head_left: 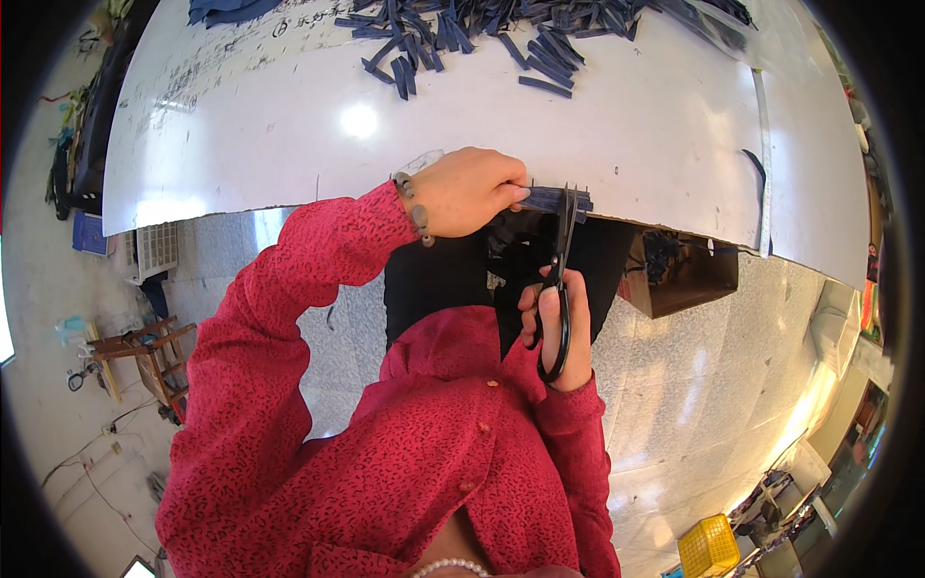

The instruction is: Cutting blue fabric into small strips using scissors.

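Note:
My left hand [469, 193] is closed at the near edge of the white table, its fingers pinching a short navy fabric strip [546, 199]. The strip sticks out to the right of my fingertips. My right hand [567, 332] grips a pair of black-handled scissors [564, 252] with fingers in the loops. The blades point away from me and lie across the strip near its right end. Whether the blades have cut into the cloth I cannot tell. At the far side of the table lies a loose heap of similar navy strips [482, 24].
The white tabletop [260, 125] carries dark marks. A folded blue cloth [231, 10] lies at its far left, a clear plastic bag [713, 34] at the far right. Below the edge stands an open brown box [689, 287]. A wooden stool [159, 366] is at left, a yellow basket [708, 547] lower right.

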{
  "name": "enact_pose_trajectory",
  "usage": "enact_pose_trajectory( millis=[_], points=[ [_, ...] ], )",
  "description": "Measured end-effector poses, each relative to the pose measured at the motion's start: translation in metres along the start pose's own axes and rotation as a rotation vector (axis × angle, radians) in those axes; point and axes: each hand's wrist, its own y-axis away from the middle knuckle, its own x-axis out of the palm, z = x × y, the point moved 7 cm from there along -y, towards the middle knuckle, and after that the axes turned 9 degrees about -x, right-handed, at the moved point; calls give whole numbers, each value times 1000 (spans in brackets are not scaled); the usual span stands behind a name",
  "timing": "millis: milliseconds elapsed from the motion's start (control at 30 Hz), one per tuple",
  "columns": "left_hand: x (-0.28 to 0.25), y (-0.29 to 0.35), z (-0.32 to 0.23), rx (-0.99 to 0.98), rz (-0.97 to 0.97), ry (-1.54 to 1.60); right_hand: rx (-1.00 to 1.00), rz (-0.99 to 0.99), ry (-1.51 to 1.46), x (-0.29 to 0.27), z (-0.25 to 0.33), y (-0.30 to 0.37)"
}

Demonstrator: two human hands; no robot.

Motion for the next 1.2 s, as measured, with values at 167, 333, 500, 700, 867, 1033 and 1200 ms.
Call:
enact_pose_trajectory(
  millis=[167, 333, 500, 700, 867, 1033, 1200],
  points=[
    [0, -1, -1, -24, 59, 27, -83, 183, 88, 8, 6, 20],
    [0, -2, 1, -48, 77, 40, -33, 209, 117, 9, -3, 20],
    [1, -2, 0, -56, 89, 25, -45, 197, 124, 11, -5, 9],
    [2, -3, 2, -64, 71, 35, -4, 91, 59, 16, -7, -8],
    [0, -3, 2, -80, 62, 41, 26, 67, 135, 15, -1, -13],
    [0, -3, 1, -97, 72, 47, 45, 46, 170, 13, -3, -12],
    [-1, -4, 2, -61, 47, 110, 152, 8, 214, 14, 7, -8]
  ],
)
